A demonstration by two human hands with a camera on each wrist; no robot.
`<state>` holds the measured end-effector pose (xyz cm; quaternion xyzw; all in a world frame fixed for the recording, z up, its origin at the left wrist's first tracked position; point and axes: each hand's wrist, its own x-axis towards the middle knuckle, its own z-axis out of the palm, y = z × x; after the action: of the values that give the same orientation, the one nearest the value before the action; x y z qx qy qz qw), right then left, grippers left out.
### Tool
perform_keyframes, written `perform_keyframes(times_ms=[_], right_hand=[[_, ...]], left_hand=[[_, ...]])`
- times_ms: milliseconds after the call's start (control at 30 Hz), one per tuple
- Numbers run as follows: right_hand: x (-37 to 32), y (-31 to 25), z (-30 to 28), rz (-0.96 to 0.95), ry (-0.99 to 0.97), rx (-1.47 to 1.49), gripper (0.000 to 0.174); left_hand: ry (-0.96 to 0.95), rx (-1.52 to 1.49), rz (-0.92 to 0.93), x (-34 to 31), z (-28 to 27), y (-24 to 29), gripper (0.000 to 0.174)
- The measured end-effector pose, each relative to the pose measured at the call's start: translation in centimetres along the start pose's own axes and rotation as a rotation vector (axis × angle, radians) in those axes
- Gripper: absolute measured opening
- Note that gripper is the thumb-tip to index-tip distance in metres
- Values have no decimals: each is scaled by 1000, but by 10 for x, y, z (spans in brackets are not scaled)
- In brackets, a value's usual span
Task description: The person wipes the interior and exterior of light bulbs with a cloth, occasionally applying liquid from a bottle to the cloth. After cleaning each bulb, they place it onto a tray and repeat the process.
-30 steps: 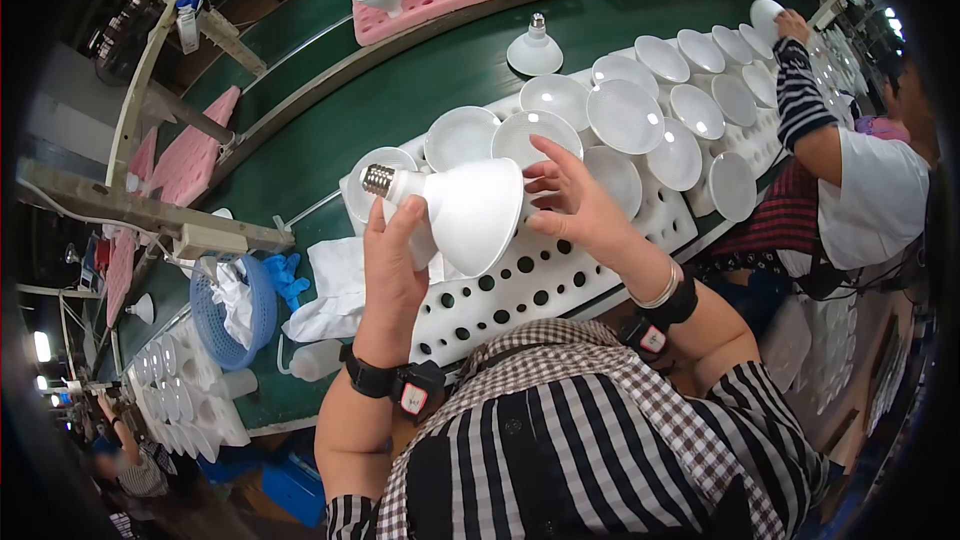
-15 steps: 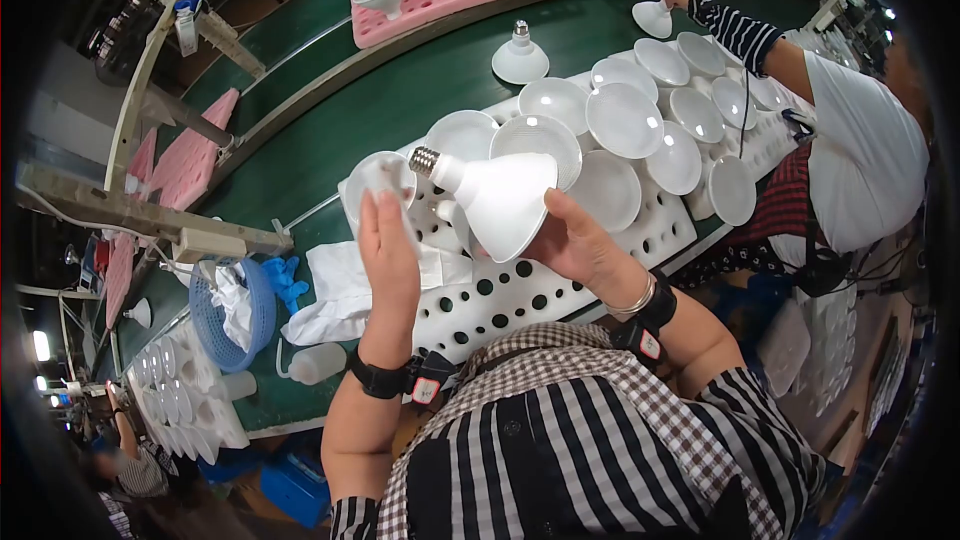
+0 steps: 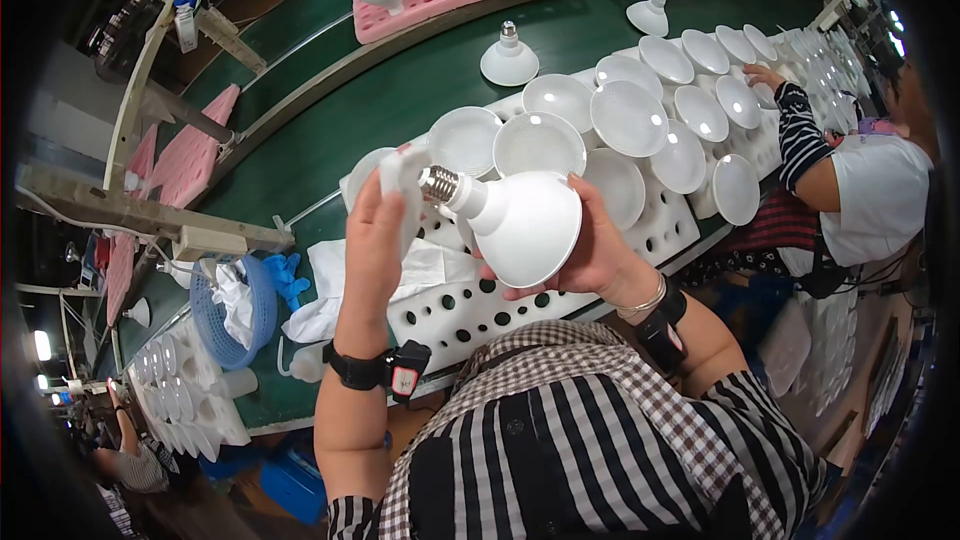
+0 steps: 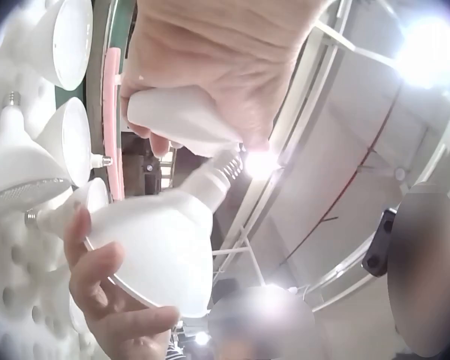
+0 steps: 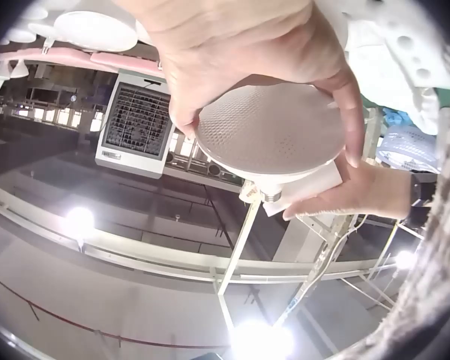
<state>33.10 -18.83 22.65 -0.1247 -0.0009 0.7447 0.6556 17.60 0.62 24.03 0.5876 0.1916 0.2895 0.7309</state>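
Note:
My right hand (image 3: 605,250) grips a white reflector light bulb (image 3: 530,230) by its wide rim. The bulb is tilted, its metal screw base (image 3: 438,184) pointing left and up. In the right wrist view, fingers and thumb spread around the bulb's textured lens (image 5: 270,127). My left hand (image 3: 372,240) pinches a white pad-like piece (image 4: 176,116) between thumb and fingers, right beside the screw base. Reddish marks show on its upper end in the head view; what it is exactly I cannot tell.
Behind the hands, several bulbs (image 3: 540,147) sit lens up in a white holed foam tray (image 3: 470,312). Two bulbs stand screw up on the green belt (image 3: 440,75). At left are a white cloth (image 3: 335,280) and a blue basket (image 3: 265,315). Another person's hand (image 3: 765,78) reaches in at right.
The bulb has passed from my left hand to my right. My left hand now holds the white piece by the screw base. The other person has left a bulb on the belt.

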Motion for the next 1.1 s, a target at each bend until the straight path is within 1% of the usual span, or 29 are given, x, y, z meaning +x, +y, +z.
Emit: perform_keyframes(times_ms=[33, 67, 100, 133, 167, 200, 233, 300, 333, 400, 433, 467, 500, 533, 567, 633, 667, 700, 733, 767, 800, 833, 867, 900, 933, 967, 1033, 1100], right_hand=[[1, 0, -3, 0, 1, -1, 82], [3, 1, -9, 51, -46, 42, 83], [4, 2, -12, 103, -94, 85, 85], [5, 3, -14, 106, -93, 84, 85], [6, 4, -15, 150, -138, 100, 85], [6, 5, -14, 191, -182, 116, 85], [5, 6, -12, 189, -182, 115, 85], [4, 8, -4, 118, -66, 18, 85], [4, 9, -5, 114, -65, 19, 85], [5, 9, -8, 96, 204, -143, 86], [3, 6, -15, 139, 132, -210, 87], [-1, 6, -18, 149, 121, -330, 85], [-5, 5, -19, 158, 108, -450, 84], [-9, 5, -21, 160, 78, -477, 76], [-14, 4, -22, 157, 78, -477, 76], [-26, 4, -22, 117, 107, -653, 68], [-31, 3, -27, 111, 108, -653, 68], [-35, 3, -35, 101, 165, -638, 64], [-40, 2, -42, 91, 222, -622, 61], [-46, 1, -45, 83, 224, -620, 61], [-51, 1, -48, 74, 278, -616, 59], [-57, 0, -51, 64, 332, -609, 57], [-63, 0, -55, 55, 338, -605, 57], [-68, 0, -60, 33, 400, -615, 54], [-73, 0, -63, 10, 463, -625, 52], [-78, 0, -66, 3, 469, -622, 52], [-87, -1, -70, -35, 572, -613, 48], [-93, -2, -72, -50, 603, -601, 47]], left_hand=[[-89, -66, 31, -3, 8, 3, 51], [-168, -85, 37, -6, 18, 9, 53], [-164, -85, 37, -8, 16, 8, 53], [-151, 8, 10, -10, 14, 5, 51], [-139, 101, -18, -11, 12, 4, 50], [-120, 107, -39, -10, 12, 8, 44], [-122, 106, -38, -10, 12, 8, 44], [-101, 180, -16, -9, 9, 8, 37], [-105, 179, -17, -7, 4, 5, 37], [46, 183, -101, 2, -12, -1, 31], [128, 133, -44, 9, -15, 3, 31], [210, 46, 5, 18, -23, 7, 31], [248, 41, 10, 31, -44, 9, 29], [343, 14, 26, 43, -62, 10, 27], [440, -61, 73, 56, -79, 11, 27], [499, -58, 81, 72, -124, 9, 29], [570, -23, 68, 79, -139, 5, 30], [641, 11, 55, 85, -153, -1, 32], [633, 11, 55, 90, -166, -10, 32], [712, 57, 22, 93, -180, -21, 32], [790, 104, -12, 96, -193, -32, 33], [781, 104, -14, 97, -204, -43, 33], [849, 152, -65, 97, -213, -53, 32], [915, 201, -116, 97, -221, -63, 32], [921, 218, -131, 95, -227, -71, 31], [928, 236, -144, 94, -232, -80, 31], [951, 285, -173, 95, -232, -86, 29], [1004, 287, -174, 95, -235, -88, 29]])
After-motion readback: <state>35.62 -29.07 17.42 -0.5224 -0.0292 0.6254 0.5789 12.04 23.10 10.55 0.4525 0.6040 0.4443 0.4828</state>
